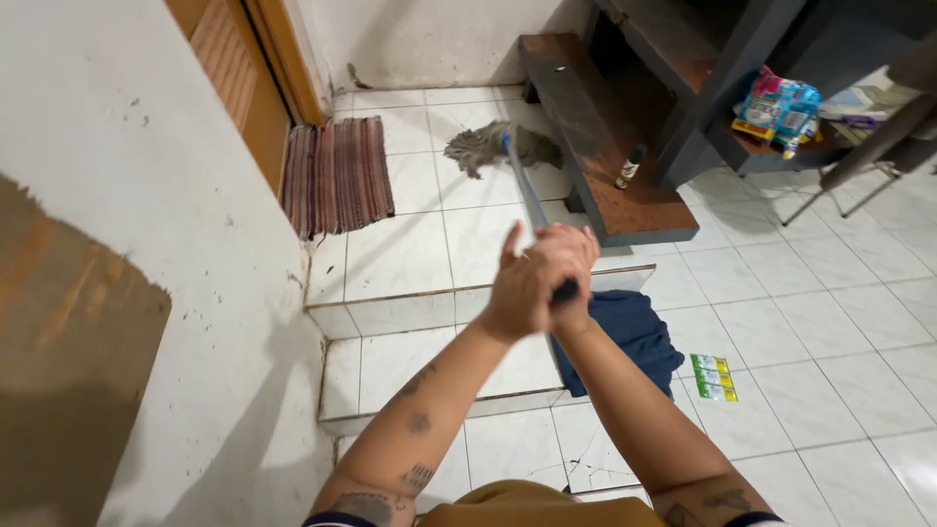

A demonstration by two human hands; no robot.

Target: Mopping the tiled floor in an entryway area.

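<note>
Head camera looks down at our two hands, which meet in front of us over the tiled steps. Our left hand [522,283] is wrapped around the top end of the mop handle [527,195], with the thumb lifted up a little. Our right hand [571,268] lies just beside it, fingers closed on the same dark grip. So both hands are pressed together around the pole.

From our hands the handle runs away to the mop head [498,146], a grey bundle of strings. It rests on the white floor tiles [830,332] of the upper level, between the striped rug [337,174] and the dark wooden stair [605,166].

We judge the pole to be stiff and light, maybe smooth enough to slip in a wet palm. The string head is soft and, if soaked, probably the heavy end, so it will drag. Holding at the far top gives long reach but little control. One hand lower on the shaft would steer it better, we think.

For containers, we see a small dark bottle [630,168] standing on the stair; what it contains we cannot tell. A colourful plastic bag [778,112] sits on a low shelf and looks full of small packages. Green sachets [713,378] lie flat on the floor near a crumpled blue cloth [630,332].
</note>
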